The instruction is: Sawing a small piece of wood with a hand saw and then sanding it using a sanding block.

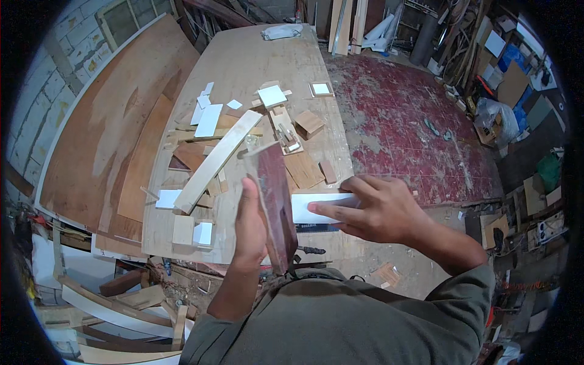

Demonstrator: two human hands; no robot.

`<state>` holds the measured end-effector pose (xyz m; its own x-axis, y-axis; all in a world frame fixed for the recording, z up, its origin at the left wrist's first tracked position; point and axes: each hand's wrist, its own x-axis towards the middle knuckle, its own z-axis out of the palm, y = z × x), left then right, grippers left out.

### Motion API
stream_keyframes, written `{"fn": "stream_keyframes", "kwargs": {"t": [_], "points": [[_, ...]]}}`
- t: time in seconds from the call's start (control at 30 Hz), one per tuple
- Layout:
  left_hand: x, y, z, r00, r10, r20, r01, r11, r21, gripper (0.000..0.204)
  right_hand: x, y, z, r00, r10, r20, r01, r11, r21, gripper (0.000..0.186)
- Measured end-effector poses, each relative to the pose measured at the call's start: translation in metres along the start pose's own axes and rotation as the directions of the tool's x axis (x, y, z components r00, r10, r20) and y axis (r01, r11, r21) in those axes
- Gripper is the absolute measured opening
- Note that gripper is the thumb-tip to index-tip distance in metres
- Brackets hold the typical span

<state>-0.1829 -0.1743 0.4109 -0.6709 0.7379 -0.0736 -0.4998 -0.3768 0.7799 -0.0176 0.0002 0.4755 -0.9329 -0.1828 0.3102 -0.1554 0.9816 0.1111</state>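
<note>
My left hand (248, 228) is wrapped round a dark reddish-brown wooden board (275, 194), which it holds up on edge in front of me. My right hand (384, 210) grips a white rectangular panel piece (302, 208), the index finger stretched along its top face. The panel's left end reaches the board's right face; whether the two touch I cannot tell. Just under the panel shows the edge of a dark object, mostly hidden. Beyond the hands, a long pale plank (219, 159) lies slantwise over scrap wood on the plywood worktable (255, 61).
White offcuts (208, 120), a wooden block (309, 123) and a narrow tray of small pieces (284, 131) lie on the table. A large plywood sheet (109, 134) leans along the left wall. Curved wooden parts (115, 313) are piled at lower left. Clutter lines the right side.
</note>
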Motion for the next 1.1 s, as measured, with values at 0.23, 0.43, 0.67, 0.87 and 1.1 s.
{"fn": "stream_keyframes", "kwargs": {"t": [0.23, 0.43, 0.67, 0.87, 1.1], "points": [[-0.001, -0.023, -0.011, 0.976, 0.203, 0.081, -0.209, 0.975, 0.079, 0.066, 0.010, 0.003, 0.009, 0.997, -0.072, 0.021, 0.072, 0.997, -0.021, 0.053], [0.001, -0.007, -0.004, 0.980, 0.190, 0.058, -0.196, 0.970, 0.143, 0.065, 0.008, 0.003, 0.019, 0.994, -0.109, -0.008, 0.109, 0.994, 0.022, 0.050], [0.001, 0.001, -0.003, 0.980, 0.159, 0.115, -0.184, 0.951, 0.247, 0.061, 0.010, -0.003, 0.016, 0.992, -0.126, 0.011, 0.126, 0.991, 0.045, 0.052], [-0.001, -0.001, 0.005, 0.979, 0.160, 0.125, -0.164, 0.986, 0.025, 0.061, 0.014, 0.006, 0.019, 0.986, -0.120, -0.112, 0.117, 0.993, -0.032, 0.062], [-0.006, -0.017, 0.007, 0.926, 0.360, 0.116, -0.378, 0.871, 0.312, 0.066, 0.026, 0.026, 0.004, 0.986, -0.068, -0.153, 0.063, 0.997, -0.040, 0.060]]}}
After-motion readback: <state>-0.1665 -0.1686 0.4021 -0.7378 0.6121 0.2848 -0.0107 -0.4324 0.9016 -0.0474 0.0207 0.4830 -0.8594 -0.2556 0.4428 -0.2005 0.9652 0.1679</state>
